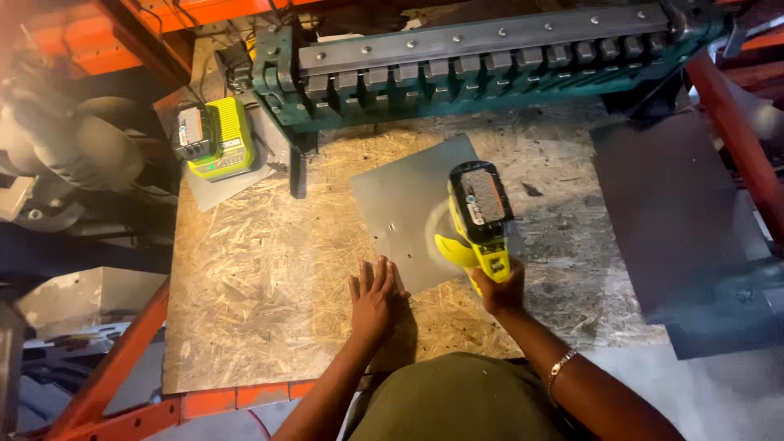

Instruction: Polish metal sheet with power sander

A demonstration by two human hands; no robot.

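A grey sheet-metal square (404, 200) lies flat on a chipboard bench top (261, 269). My left hand (374, 296) rests flat, fingers apart, on the sheet's near corner. My right hand (500, 286) grips the handle of a yellow-green cordless power tool (478, 214) with its battery end up. The tool stands over the sheet's right side, and its working end shows as a blur against the metal.
A green-and-grey sheet-metal brake (490, 61) runs along the back of the bench. A yellow-green battery charger (214, 139) sits at the back left on a small metal piece. A large dark metal sheet (686, 220) lies to the right. Orange steel framing (122, 359) borders the bench.
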